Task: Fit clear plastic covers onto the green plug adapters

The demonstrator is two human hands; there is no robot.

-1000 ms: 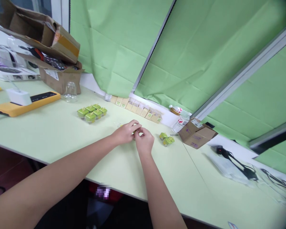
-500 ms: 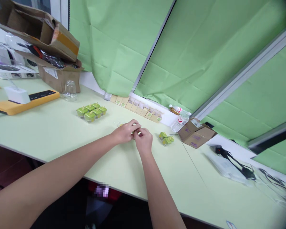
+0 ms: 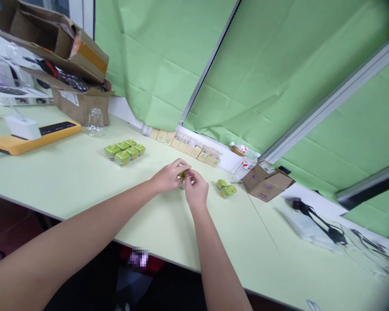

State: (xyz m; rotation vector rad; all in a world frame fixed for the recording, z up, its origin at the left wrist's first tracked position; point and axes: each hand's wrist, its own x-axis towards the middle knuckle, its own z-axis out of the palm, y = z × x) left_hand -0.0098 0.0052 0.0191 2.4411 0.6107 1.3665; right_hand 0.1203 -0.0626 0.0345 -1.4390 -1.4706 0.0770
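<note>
Green boxy plastic piece (image 3: 182, 174) is now showing between my left hand (image 3: 169, 176) and right hand (image 3: 197, 188), no longer staying hidden; the left is curling partly closed around it, the right is pinching its right side, apparently leaving its top easier to work.

At upper left, an open carton (image 3: 90, 56) above a lower carton (image 3: 86, 107), with a clear jar (image 3: 95, 123) just in front. At the left edge, an orange power strip (image 3: 63, 130) bearing a white adapter (image 3: 25, 128). Across the top, green blinds (image 3: 262, 86). Right of centre, plastic bottles (image 3: 244, 151) beside a cardboard box (image 3: 264, 181). At lower right, black cabling (image 3: 322, 221) and clear plastic (image 3: 303, 229) on the worktop (image 3: 240, 242).
</note>
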